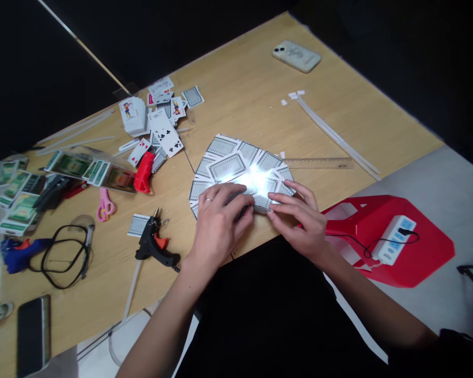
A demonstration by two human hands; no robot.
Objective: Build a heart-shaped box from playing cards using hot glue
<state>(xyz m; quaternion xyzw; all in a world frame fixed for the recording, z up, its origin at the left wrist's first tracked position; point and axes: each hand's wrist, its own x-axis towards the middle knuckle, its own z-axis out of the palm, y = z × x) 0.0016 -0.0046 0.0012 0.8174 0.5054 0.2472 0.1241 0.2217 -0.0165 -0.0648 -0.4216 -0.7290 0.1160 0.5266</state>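
Observation:
A fan-shaped piece made of overlapping playing cards (226,165), grey patterned backs up, lies at the table's front edge. Bright glare whitens its middle. My left hand (223,215), a ring on one finger, grips its near edge with bent fingers; the thumb is partly hidden. On the near right corner, my right hand (301,215) has its fingers over the cards and its thumb at the edge below. A black hot glue gun (153,241) with an orange trigger rests left of my left hand, beside a single face-down card (137,224).
Loose playing cards (163,131), a red-handled tool (144,172), pink scissors (105,205) and a blue glue gun (23,253) occupy the left. Beyond the fan lie a ruler (319,163), glue sticks (335,136) and a phone (297,56). A power strip (396,239) sits on a red stool (429,252).

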